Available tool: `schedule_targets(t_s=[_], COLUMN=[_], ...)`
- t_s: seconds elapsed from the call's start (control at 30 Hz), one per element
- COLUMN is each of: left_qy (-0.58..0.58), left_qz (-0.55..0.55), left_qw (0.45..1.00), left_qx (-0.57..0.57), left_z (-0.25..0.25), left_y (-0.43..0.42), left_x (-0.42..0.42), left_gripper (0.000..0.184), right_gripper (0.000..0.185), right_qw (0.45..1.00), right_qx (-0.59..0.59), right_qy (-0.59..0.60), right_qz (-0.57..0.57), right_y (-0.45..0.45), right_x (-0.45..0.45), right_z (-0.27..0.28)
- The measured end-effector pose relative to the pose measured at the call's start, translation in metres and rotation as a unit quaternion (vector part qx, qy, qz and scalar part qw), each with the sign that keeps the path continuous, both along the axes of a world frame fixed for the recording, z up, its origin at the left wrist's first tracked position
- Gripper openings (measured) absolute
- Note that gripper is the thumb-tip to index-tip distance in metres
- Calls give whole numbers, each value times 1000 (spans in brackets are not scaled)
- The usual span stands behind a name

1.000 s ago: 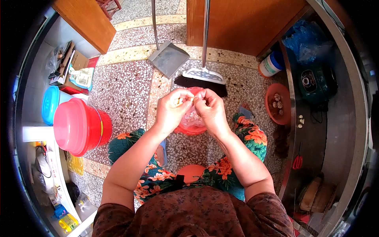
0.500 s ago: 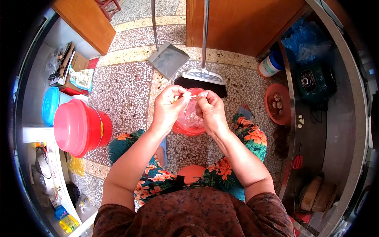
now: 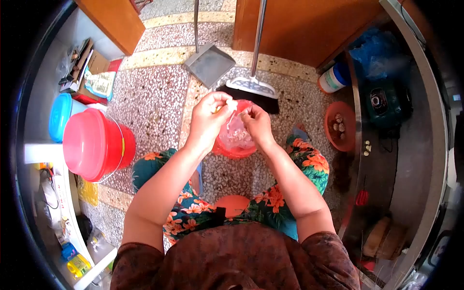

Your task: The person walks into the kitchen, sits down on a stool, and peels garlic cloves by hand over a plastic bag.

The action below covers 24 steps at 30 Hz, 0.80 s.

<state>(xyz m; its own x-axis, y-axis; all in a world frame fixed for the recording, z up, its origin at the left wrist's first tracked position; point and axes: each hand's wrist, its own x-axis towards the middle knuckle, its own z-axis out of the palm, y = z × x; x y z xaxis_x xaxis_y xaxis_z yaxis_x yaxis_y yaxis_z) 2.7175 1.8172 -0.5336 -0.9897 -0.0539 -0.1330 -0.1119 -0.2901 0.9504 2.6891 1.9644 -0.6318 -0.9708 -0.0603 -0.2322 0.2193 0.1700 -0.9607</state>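
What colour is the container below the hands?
The container is red, best seen in the head view.

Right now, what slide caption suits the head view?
Left hand pinching a small pale piece over a red basin, right hand close beside it.

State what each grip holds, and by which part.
Left grip: a pale piece, apparently pinched by its left edge. Right grip: cannot tell if anything is held.

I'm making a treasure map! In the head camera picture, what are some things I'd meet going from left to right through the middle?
Red lidded bucket, left hand, right hand, orange bowl, small pale pieces on the dark shelf.
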Motion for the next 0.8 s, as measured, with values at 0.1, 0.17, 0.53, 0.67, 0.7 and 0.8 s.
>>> schedule_targets(t_s=[0.1, 0.17, 0.53, 0.67, 0.7, 0.8], left_qy=[-19, -33, -49, -57, -65, -60], left_qz=[-11, -24, -24, -29, -29, -24], left_qw=[999, 998, 996, 995, 995, 995], left_qx=[33, 37, 64, 71, 72, 80], left_z=[0, -1, 5, 10, 11, 13], left_y=[-4, -6, -18, -19, -19, -18], left_x=[0, 2, 5, 6, 7, 7], left_gripper=[17, 12, 10, 10, 10, 10], right_gripper=[8, 11, 14, 17, 17, 16], right_qw=[986, 982, 957, 948, 946, 946], right_qx=[152, 137, 279, 307, 313, 313], right_qy=[66, 127, 52, 51, 54, 54], right_qz=[12, 23, 61, 69, 71, 68], right_y=[-6, -8, -2, -2, -1, -2], right_x=[-1, 7, -7, -8, -8, -8], right_z=[-17, -21, -119, -120, -121, -122])
